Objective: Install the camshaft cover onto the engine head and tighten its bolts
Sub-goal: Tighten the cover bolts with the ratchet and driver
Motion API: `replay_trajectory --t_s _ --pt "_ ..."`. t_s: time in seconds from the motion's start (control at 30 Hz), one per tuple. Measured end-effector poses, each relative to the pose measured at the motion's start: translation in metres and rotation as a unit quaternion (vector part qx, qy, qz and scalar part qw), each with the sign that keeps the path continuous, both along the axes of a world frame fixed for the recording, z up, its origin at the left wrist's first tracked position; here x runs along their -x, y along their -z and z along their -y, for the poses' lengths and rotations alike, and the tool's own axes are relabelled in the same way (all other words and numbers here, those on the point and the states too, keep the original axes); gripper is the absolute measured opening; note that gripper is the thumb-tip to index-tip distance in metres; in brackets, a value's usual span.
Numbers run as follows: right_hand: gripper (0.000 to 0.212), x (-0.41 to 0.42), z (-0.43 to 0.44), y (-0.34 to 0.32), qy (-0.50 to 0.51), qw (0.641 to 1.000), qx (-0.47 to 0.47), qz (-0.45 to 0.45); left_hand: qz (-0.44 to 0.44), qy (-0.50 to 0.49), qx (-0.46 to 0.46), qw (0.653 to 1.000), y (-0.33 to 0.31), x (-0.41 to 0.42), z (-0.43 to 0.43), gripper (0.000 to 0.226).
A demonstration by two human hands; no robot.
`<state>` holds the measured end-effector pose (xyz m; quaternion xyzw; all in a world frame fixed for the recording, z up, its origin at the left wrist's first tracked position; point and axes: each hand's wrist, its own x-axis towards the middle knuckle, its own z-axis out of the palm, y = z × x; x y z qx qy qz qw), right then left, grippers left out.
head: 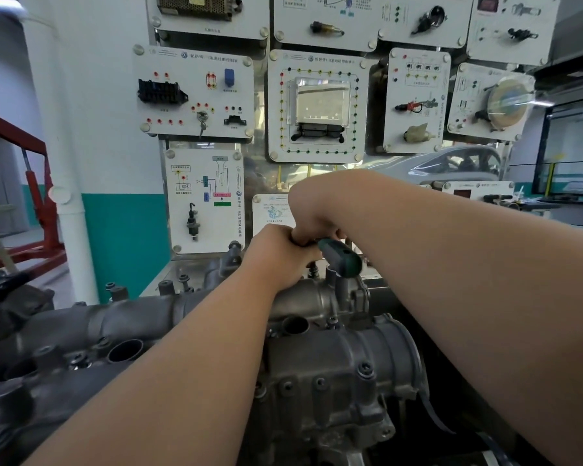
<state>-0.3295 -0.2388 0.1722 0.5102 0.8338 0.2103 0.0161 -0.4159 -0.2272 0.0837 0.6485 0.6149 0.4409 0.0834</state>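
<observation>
Camshaft cover (132, 324), grey metal, is being seen lying across the lower half, from 9 to 4 o'clock. White training panels (317, 105) are being displayed at 12 o'clock. At centre, the right grip (313, 213) is being curled round a green-handled tool (342, 260). The left grip (280, 257), touching the right, is being held curled, its contents hidden.

Both bare forearms reach forward, meeting up ahead. On top, the right grip (312, 213), wrist bent down, fingers curled round a green handle (342, 258). Just below, touching it, the left grip (278, 255), knuckles up, fingertips hidden.
</observation>
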Motion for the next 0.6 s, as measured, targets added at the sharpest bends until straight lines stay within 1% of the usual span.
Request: replay_trajectory --t_s 0.07,0.17,0.2,0.27,0.33,0.4,0.43,0.5,0.57,0.6 --pt "0.036 -0.007 -0.001 0.002 -0.005 1.000 0.006 -0.013 0.019 0.011 -0.003 1.000 0.002 0.000 0.000 0.019" --pt "0.035 -0.008 -0.012 0.005 -0.017 0.999 0.026 -0.031 0.027 0.013 -0.005 1.000 0.002 0.000 -0.003 0.025" --pt "0.035 -0.008 -0.017 0.005 -0.019 0.998 0.037 -0.039 0.033 0.010 -0.002 0.999 0.002 0.001 -0.004 0.027" --pt "0.034 -0.011 -0.021 0.002 -0.032 0.996 0.071 -0.046 0.038 0.014 0.004 0.999 0.004 0.003 -0.005 0.024" --pt "0.028 -0.016 -0.024 -0.003 -0.049 0.994 0.093 -0.036 0.039 0.027 0.008 0.999 0.005 0.004 -0.005 0.022" --pt "0.019 -0.018 -0.027 -0.007 -0.071 0.994 0.084 -0.001 0.036 0.039 0.010 0.999 0.006 0.005 -0.006 0.022" --pt "0.021 -0.020 -0.027 -0.007 -0.080 0.994 0.075 0.013 0.032 0.046 0.010 0.998 0.006 0.005 -0.007 0.023" --pt "0.035 -0.023 -0.030 -0.005 -0.093 0.993 0.076 0.009 0.022 0.052 0.012 0.998 0.006 0.004 -0.007 0.028" --pt "0.036 -0.024 -0.033 -0.001 -0.105 0.992 0.075 -0.009 -0.003 0.044 0.014 0.999 0.005 0.004 -0.008 0.030" --pt "0.031 -0.025 -0.035 0.000 -0.107 0.991 0.075 -0.021 -0.023 0.037 0.013 0.999 0.005 0.003 -0.007 0.029"
